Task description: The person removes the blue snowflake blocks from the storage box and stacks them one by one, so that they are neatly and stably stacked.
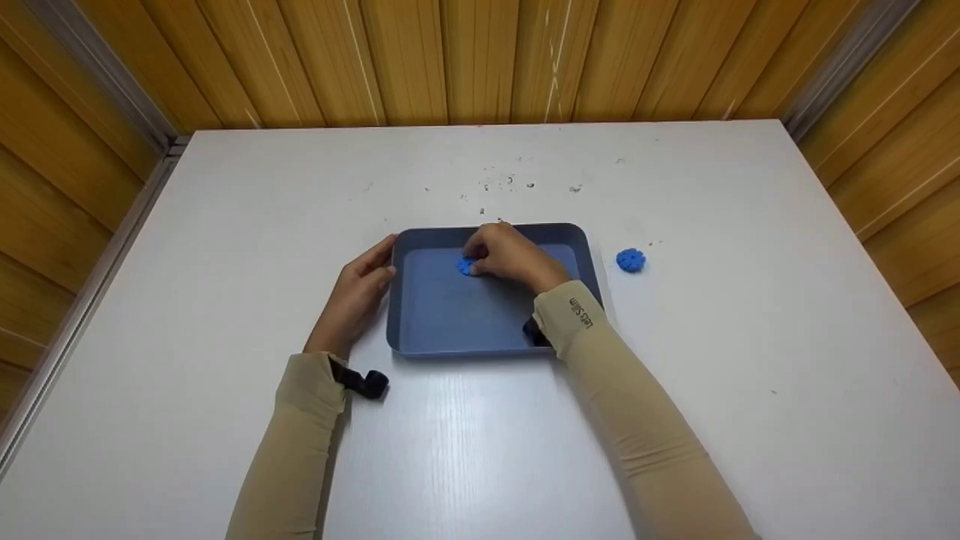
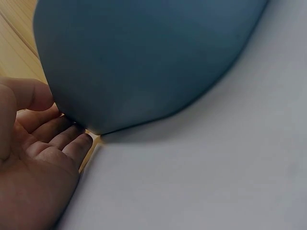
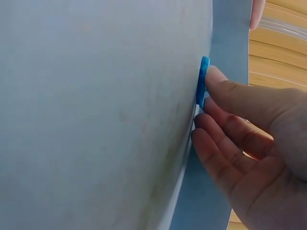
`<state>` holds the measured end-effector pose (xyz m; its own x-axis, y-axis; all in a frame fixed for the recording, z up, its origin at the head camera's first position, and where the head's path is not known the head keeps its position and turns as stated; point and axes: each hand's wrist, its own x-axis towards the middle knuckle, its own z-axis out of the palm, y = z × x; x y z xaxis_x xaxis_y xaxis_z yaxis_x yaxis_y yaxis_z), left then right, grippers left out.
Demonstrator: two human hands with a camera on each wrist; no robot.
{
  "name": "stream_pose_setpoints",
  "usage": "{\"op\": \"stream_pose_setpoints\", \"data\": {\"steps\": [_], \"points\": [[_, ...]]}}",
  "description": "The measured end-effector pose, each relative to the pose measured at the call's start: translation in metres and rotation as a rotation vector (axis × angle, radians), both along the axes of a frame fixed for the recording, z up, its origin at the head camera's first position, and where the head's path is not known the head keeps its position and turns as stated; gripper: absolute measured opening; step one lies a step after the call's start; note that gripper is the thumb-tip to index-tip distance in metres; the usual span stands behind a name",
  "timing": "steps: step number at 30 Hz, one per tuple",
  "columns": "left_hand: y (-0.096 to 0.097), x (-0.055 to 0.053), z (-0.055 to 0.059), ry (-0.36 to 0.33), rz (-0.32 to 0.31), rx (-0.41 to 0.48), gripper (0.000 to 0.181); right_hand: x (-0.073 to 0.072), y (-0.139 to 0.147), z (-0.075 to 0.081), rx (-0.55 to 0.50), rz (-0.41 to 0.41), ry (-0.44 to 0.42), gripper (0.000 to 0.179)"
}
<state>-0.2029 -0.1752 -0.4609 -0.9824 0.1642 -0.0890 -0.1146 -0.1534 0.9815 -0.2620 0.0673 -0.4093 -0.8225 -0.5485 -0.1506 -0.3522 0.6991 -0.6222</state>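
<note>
A blue-grey rectangular tray (image 1: pixel 450 315) lies on the white table. My left hand (image 1: pixel 352 298) rests against its left wall, with the fingertips and thumb touching the outer side near the rim. In the left wrist view, those fingers (image 2: pixel 76 143) sit right at the tray's edge. My right hand (image 1: pixel 510 255) reaches inside the tray and pinches a blue notched plastic disc (image 1: pixel 464 266) close over the tray floor. The right wrist view shows that disc (image 3: pixel 203 82) edge-on at the thumb tip. Part of it is hidden behind the fingers.
To the right of the tray, more blue notched plastic pieces (image 1: pixel 631 260) lie together on the table (image 1: pixel 720 322). Dark scuff marks (image 1: pixel 510 182) spot the surface behind the tray. Wood-patterned panels (image 1: pixel 480 60) stand behind the table and on both sides.
</note>
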Motion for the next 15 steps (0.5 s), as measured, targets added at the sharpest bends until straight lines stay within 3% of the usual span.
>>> {"op": "stream_pose_setpoints", "data": {"steps": [15], "points": [[0.0002,0.0019,0.0037,-0.001,-0.006,0.020,0.058,0.0037,0.0068,0.0013,0.002,0.015,0.020,0.028]]}}
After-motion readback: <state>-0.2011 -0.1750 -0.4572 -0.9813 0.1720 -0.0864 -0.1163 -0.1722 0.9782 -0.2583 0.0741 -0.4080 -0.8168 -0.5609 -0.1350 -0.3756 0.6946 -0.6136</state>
